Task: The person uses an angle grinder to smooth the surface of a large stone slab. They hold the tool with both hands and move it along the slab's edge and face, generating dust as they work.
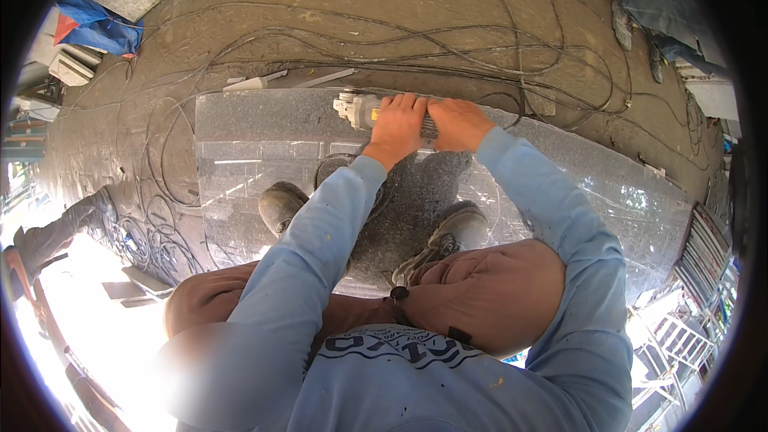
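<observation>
My two hands are both curled closed around a grey angle grinder [362, 110] near twelve o'clock, by the far edge of a big grey stone slab [256, 122]. My left hand [398, 126] wraps the body just behind the metal head, which points toward nine o'clock; my right hand [459, 125] grips right beside it, on the three o'clock side. I can't tell whether the grinder touches the stone. I'm squatting, with one boot [282, 206] at nine o'clock and the other at four, light blue sleeves reaching forward. Pale strips [254, 83] lie past the slab between ten and eleven, dark cables [448, 30] loop over the muddy ground at twelve to one, and a blue tarp [98, 24] sits at ten.
</observation>
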`<state>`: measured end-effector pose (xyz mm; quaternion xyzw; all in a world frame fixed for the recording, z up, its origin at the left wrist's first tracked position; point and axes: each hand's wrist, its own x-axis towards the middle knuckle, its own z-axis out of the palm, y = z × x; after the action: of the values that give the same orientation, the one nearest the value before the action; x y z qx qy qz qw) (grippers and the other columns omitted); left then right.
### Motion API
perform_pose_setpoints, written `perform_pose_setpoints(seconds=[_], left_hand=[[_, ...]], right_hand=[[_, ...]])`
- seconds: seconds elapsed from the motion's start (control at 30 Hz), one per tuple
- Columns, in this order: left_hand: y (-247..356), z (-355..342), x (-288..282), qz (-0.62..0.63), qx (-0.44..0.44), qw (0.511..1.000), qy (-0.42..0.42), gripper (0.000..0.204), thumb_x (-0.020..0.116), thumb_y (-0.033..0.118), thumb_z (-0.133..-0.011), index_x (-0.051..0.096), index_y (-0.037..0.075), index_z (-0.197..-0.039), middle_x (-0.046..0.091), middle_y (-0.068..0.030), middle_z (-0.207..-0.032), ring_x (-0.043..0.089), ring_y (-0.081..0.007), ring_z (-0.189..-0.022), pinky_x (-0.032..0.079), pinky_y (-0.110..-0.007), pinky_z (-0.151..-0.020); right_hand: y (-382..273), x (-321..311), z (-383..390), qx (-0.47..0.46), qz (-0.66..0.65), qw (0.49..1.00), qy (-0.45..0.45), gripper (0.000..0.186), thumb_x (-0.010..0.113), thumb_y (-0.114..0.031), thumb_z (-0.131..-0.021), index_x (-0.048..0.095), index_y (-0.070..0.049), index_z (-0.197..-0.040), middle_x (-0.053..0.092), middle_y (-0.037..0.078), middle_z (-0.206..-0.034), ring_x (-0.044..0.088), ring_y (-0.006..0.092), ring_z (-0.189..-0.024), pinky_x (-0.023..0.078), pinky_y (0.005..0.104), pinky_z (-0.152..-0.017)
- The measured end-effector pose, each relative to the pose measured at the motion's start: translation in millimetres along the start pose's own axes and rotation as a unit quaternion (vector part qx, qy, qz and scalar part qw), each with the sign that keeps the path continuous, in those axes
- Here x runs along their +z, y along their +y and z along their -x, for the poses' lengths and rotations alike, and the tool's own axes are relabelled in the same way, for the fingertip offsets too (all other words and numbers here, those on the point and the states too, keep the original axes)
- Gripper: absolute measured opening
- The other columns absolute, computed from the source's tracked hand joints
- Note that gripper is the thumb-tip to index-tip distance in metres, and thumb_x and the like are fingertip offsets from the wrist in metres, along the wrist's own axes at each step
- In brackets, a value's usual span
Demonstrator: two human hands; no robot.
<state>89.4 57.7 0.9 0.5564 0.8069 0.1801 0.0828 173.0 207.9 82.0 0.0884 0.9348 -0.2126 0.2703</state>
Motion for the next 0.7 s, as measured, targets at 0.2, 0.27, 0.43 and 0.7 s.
perform_pose_setpoints(seconds=[0.2, 0.27, 0.43, 0.7], left_hand=[[-10, 0, 1, 0.003, -0.009, 1.0, -0.014, 0.06, 0.086, 0.021, -0.067, 0.062, 0.01, -0.121, 0.062, -0.0084, -0.106, 0.062, -0.0297, -0.109, 0.045, -0.044, -0.094], [-9, -2, 3, 0.01, -0.004, 1.0, -0.005, 0.06, 0.086, 0.021, -0.067, 0.062, 0.01, -0.121, 0.062, -0.0085, -0.105, 0.062, -0.0298, -0.108, 0.045, -0.044, -0.094], [2, -2, 5, 0.008, 0.001, 1.0, 0.011, 0.059, 0.085, 0.02, -0.067, 0.062, 0.01, -0.12, 0.062, -0.0085, -0.104, 0.063, -0.03, -0.107, 0.045, -0.045, -0.094], [25, -9, 4, 0.017, 0.007, 1.0, 0.005, 0.055, 0.085, 0.02, -0.067, 0.062, 0.011, -0.116, 0.062, -0.0082, -0.103, 0.062, -0.0297, -0.105, 0.046, -0.044, -0.093]], right_hand=[[1, 5, -8, -0.02, -0.016, 1.0, 0.017, 0.045, 0.086, -0.017, -0.073, 0.066, 0.001, -0.109, 0.073, 0.017, -0.106, 0.07, 0.0359, -0.105, 0.057, 0.046, -0.09], [4, 7, -10, -0.013, -0.017, 1.0, 0.011, 0.045, 0.087, -0.017, -0.073, 0.066, 0.001, -0.109, 0.073, 0.017, -0.107, 0.07, 0.036, -0.106, 0.057, 0.0465, -0.089], [6, 2, 2, -0.003, -0.011, 1.0, 0.002, 0.046, 0.087, -0.016, -0.072, 0.066, 0.001, -0.108, 0.073, 0.017, -0.105, 0.07, 0.0366, -0.104, 0.057, 0.0457, -0.089], [13, -9, 24, 0.025, -0.002, 1.0, -0.007, 0.047, 0.088, -0.016, -0.072, 0.065, 0.001, -0.109, 0.073, 0.017, -0.105, 0.071, 0.0354, -0.105, 0.058, 0.0453, -0.09]])
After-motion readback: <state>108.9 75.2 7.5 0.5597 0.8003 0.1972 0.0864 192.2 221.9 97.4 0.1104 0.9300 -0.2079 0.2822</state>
